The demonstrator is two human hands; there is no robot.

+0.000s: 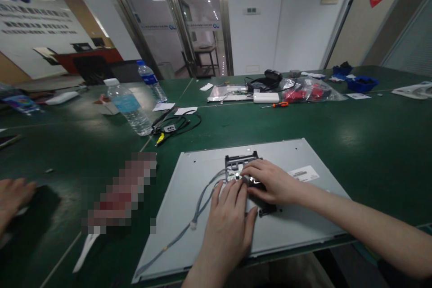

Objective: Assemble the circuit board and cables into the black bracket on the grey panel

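Note:
A pale grey flat metal panel (182,189) lies on the table in front of me, with a black plastic bracket (241,158) at its middle. Inside the bracket a small circuit board (232,174) shows in part. My left hand (231,211) rests on the panel, fingers stretched to the board's near edge and thumb apart. From the right, my right hand (272,182) curls its fingers over the bracket, by a dark rounded part (246,181); what they pinch is mostly hidden. A grey cable (199,202) with a white connector runs from the board toward the lower left.
Left of the panel is a blurred-out reddish item (118,193). Beyond stand water bottles (130,108) and a black cable (182,123). An orange-handled screwdriver (281,105) and a plastic bag (308,90) lie farther back. Another person's hand (13,198) is at far left.

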